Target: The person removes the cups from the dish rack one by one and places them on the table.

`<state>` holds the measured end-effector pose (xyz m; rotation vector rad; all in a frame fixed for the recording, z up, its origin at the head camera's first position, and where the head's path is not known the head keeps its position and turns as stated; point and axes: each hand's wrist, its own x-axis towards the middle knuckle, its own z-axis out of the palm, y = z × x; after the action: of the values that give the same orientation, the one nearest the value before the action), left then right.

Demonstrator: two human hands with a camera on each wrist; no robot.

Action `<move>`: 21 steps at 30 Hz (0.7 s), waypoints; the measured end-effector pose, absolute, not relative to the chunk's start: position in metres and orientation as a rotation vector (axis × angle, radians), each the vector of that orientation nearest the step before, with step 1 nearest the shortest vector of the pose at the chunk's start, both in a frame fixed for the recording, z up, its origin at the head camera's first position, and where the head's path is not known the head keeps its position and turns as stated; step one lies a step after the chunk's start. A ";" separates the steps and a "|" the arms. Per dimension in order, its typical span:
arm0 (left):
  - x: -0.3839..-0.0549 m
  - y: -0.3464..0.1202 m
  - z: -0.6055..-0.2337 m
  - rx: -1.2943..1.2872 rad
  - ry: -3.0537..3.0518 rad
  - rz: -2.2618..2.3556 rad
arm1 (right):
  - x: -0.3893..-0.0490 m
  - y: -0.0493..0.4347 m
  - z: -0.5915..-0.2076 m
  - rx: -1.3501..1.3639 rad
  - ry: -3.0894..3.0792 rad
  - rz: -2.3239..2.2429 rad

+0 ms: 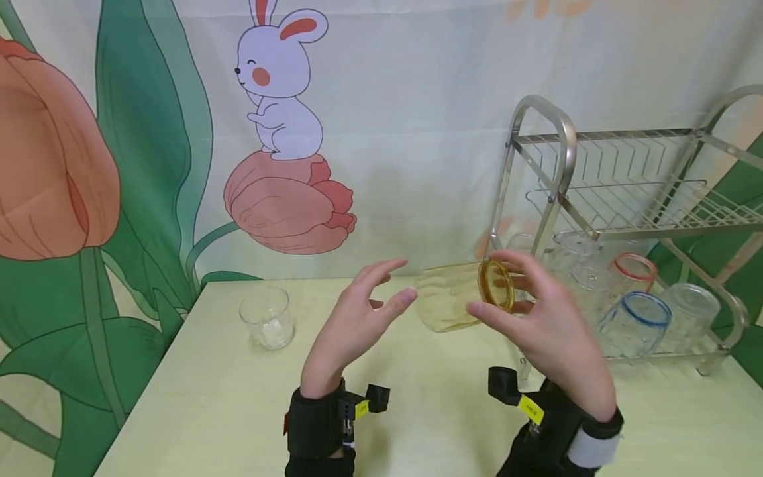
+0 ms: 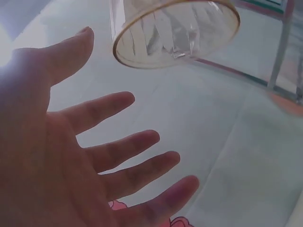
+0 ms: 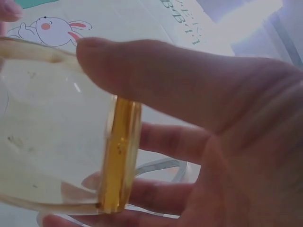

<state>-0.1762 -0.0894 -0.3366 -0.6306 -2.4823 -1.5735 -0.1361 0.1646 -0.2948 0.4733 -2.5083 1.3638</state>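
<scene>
A pale yellow drinking glass (image 1: 447, 298) with a thick amber base (image 1: 496, 285) lies sideways in the air above the table, its base toward my right palm and its mouth facing left. My right hand (image 1: 545, 318) grips it near the base, thumb on the near side and fingers around the far side. In the right wrist view the glass wall (image 3: 47, 127) is see-through beside the amber base (image 3: 119, 156). My left hand (image 1: 360, 315) is held just left of the glass's mouth, fingers spread and holding nothing. The left wrist view shows the rim (image 2: 142, 61) beyond the fingertips.
At the right stands a two-tier metal dish rack (image 1: 563, 159). Several glasses sit on its lower tier, among them a blue-rimmed one (image 1: 634, 324) and a red-rimmed one (image 1: 634, 266). A clear glass (image 1: 268, 318) stands on the table's left side. A printed cloth (image 1: 417, 132) hangs behind.
</scene>
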 end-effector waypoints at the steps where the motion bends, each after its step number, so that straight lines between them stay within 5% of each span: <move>1: -0.176 -0.089 -0.336 -0.639 -2.475 -1.600 | -0.136 0.164 -0.295 0.478 -2.501 1.380; 21: -0.186 -0.083 -0.344 -0.993 -2.053 -2.267 | -0.149 0.157 -0.303 0.605 -2.383 1.677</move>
<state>-0.1856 -0.0830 -0.3436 -0.9926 -2.0534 -2.2668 -0.1490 0.1568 -0.3034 0.6054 -2.3833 1.6774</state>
